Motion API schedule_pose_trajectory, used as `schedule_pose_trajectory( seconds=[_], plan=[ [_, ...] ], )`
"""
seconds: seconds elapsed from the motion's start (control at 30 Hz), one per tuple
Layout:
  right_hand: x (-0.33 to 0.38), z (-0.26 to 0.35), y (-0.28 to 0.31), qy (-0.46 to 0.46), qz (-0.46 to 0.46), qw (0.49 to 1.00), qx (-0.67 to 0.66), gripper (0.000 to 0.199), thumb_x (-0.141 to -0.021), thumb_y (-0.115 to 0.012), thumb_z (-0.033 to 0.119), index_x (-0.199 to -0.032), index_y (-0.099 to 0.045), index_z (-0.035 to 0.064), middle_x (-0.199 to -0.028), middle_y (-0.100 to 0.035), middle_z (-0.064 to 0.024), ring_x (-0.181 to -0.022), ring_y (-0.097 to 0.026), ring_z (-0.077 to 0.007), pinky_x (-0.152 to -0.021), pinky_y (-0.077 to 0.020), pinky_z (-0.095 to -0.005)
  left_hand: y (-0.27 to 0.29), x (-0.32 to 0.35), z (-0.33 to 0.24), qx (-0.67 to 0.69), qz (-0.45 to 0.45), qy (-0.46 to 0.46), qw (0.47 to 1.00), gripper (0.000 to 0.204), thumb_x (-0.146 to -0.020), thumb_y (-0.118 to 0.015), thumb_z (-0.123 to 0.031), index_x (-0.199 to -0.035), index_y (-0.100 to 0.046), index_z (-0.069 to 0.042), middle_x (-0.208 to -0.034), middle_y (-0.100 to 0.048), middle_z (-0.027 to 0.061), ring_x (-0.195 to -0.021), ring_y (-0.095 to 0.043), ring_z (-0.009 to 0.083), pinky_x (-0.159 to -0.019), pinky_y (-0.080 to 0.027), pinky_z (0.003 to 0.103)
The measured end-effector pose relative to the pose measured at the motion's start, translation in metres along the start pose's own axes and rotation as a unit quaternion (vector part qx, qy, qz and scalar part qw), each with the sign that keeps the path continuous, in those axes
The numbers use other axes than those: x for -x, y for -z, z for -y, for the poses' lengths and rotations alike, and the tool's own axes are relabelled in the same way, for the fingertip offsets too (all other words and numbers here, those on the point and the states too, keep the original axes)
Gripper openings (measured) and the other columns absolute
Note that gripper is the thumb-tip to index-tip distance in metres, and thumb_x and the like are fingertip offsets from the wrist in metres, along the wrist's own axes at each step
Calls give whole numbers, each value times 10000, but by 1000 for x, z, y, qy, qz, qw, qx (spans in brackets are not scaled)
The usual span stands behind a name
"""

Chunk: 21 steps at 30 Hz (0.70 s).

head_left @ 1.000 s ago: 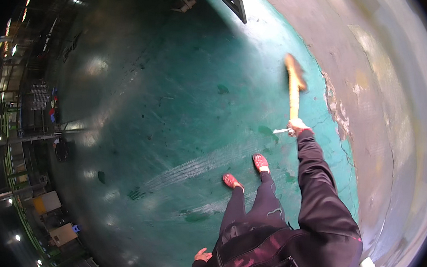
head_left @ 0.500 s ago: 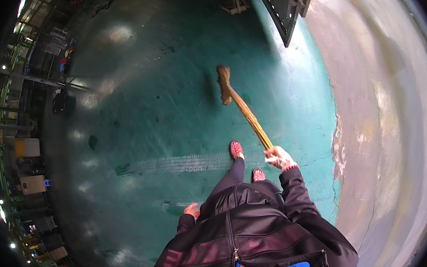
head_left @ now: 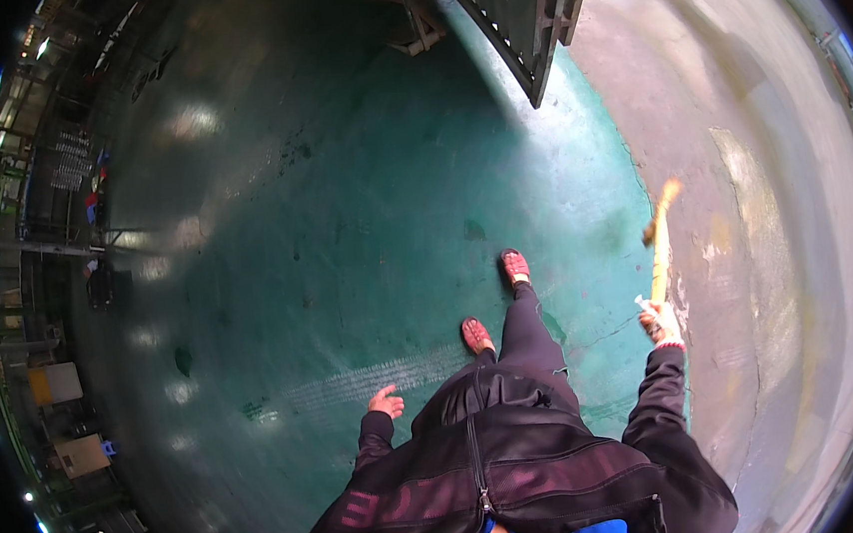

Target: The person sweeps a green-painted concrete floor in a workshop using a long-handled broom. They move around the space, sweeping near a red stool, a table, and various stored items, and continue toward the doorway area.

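Observation:
My right hand [head_left: 660, 323], a red bracelet at its wrist, is closed round the yellowish handle of a short straw broom [head_left: 660, 259]. The broom points away from me, its brown head [head_left: 661, 213] over the grey ground beside the edge of the green floor. Motion blurs the head, and I cannot tell whether it touches the ground. A small white thing [head_left: 642, 303] shows at the fingers of this hand, too small to make out. My left hand [head_left: 386, 402] hangs at my left side with its fingers apart, holding nothing.
Ahead stands a dark metal door or gate [head_left: 535, 37] with its corner toward me. Green floor [head_left: 344, 233] meets rough grey ground [head_left: 728, 273] along a chipped edge on the right. Cartons [head_left: 79, 455], racks and lights line the far left. My red shoes [head_left: 515, 266] are mid-stride.
The broom has swung from ahead of me over the green floor to the right, over the grey ground. My right arm has moved outward, and my other foot is now forward.

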State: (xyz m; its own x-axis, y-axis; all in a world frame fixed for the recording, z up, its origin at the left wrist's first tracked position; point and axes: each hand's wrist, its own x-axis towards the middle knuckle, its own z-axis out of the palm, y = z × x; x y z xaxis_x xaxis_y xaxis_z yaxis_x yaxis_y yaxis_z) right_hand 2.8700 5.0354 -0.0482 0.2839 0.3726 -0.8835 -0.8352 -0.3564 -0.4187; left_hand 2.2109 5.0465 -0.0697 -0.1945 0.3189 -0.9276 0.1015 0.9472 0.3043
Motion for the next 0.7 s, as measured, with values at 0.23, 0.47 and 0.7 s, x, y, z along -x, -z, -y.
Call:
schedule_pose_trajectory(
  seconds=[0.23,0.47,0.7],
  plan=[
    [-139,128,-59,7,29,976,-217,131,-771,-421,84,-761,-403,-46,-480,-319,-3,-363,-311,-103,-358,-323,-232,-32,10,-5,-88,19,-84,992,359,-765,-451,-47,-1119,-435,-104,-708,-576,129,-613,-557,197,-513,-462,310],
    [-257,101,-220,-82,9,993,86,119,-763,-408,76,-790,-430,-39,-525,-374,-46,-343,-335,-148,-313,-332,-279,-81,49,-98,-74,5,69,995,393,-769,-433,-27,-1155,-415,-98,-855,-574,118,-716,-567,182,-615,-475,297],
    [-208,-32,-358,105,9,729,676,313,-645,-555,142,-887,-472,-37,-817,-566,-192,-790,-572,-301,-633,-474,-337,-118,74,-180,-5,-29,17,999,418,-770,-399,-23,-1181,-381,-98,-864,-562,113,-731,-562,185,-645,-472,301]
  ],
)
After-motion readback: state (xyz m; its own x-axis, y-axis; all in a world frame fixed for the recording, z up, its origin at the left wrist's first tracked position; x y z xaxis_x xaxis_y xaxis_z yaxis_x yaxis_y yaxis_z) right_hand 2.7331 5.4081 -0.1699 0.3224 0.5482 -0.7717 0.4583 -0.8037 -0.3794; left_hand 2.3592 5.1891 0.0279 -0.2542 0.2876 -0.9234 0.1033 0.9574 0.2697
